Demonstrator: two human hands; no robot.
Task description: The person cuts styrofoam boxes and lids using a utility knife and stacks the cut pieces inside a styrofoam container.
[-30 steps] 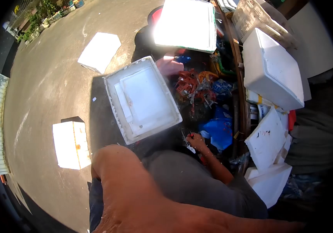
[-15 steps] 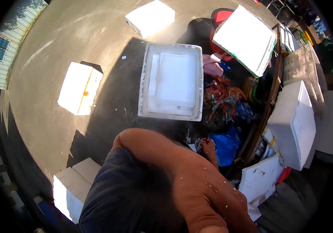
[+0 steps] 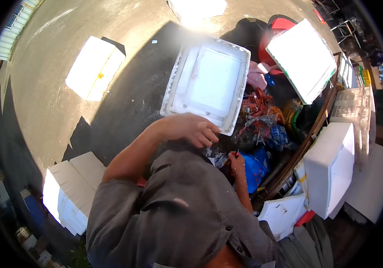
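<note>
My left hand (image 3: 196, 130) is slightly blurred, its fingers spread and nothing seen in them, at the near edge of a white foam box (image 3: 170, 96). Whether it touches the rim is unclear. Inside the box lie flat white foam pieces (image 3: 214, 80). To the right, my right hand (image 3: 236, 163) is closed around something small with a dark and red part, too small to make out. It is beside a blue plastic bag (image 3: 255, 166) and some crumpled clear and silvery scraps (image 3: 218, 160). White crumbs speckle my right forearm.
Red netting and wrappers (image 3: 256, 105) and a pink cloth (image 3: 257, 76) lie right of the box. A foam lid (image 3: 303, 60) leans near a red basin (image 3: 267, 51). More foam boxes (image 3: 95, 67) stand left, with others (image 3: 327, 167) and a plastic crate (image 3: 352, 105) at right.
The view has shifted and tilted. My left arm has swung from low in the view up to the box's near edge, and its spread fingers now show. My right hand stays closed near the blue bag.
</note>
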